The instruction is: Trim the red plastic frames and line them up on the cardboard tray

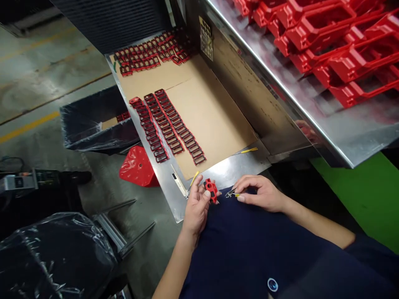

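Observation:
My left hand [197, 207] is closed round a small red and black plastic part [211, 190], held up between thumb and fingers in front of my body. Just to the right, my right hand [262, 193] grips a small pliers-like tool [230, 193] with metal jaws and a bit of yellow at the handle. The tool's tip points toward the red part, with a small gap between them. Most of its handle is hidden by my fingers. Beyond my hands, rows of red and black frame-shaped parts [177, 124] lie on a brown cardboard sheet [215, 112].
More such parts [140, 58] line the sheet's far end. A white and yellow tool [179, 182] lies at the metal table's [174, 205] left edge. Large red mouldings [330, 41] rest on the raised metal shelf [299, 108]. A black-lined bin [93, 116] stands left.

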The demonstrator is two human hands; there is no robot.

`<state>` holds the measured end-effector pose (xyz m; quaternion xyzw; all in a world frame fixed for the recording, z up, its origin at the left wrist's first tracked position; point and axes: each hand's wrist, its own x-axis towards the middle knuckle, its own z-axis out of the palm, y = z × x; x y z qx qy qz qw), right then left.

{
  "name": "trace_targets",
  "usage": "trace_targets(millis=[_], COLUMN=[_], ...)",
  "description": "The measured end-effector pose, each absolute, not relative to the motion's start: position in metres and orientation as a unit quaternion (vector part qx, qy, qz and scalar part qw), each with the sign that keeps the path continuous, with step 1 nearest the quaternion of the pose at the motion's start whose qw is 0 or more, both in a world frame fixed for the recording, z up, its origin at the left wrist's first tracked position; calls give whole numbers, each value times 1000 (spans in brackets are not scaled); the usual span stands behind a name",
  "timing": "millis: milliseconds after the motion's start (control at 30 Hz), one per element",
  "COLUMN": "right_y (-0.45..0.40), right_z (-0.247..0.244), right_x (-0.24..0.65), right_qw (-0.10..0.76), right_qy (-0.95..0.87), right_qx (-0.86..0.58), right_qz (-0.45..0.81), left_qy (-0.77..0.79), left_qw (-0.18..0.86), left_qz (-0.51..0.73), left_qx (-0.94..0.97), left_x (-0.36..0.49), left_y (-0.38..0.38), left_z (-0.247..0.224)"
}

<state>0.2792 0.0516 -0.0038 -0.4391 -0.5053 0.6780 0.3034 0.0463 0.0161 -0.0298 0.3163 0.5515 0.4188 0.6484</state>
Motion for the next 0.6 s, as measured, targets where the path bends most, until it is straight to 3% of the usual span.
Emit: trace_targets(millis=[100,333,600], right_y=[59,62,65], right_z=[17,1,4], right_x=[267,255,256], right_qw=[301,274,247], right_qy=[-461,-281,-244], right_qx=[-371,-390,-397], right_qz=[747,833,850], left_qy=[536,552,540], left_qw=[656,621,403], left_qz=[388,307,287], left_qx=[364,464,682], left_x=[54,55,50], left_y=[11,8,13], left_z=[-22,-24,-20])
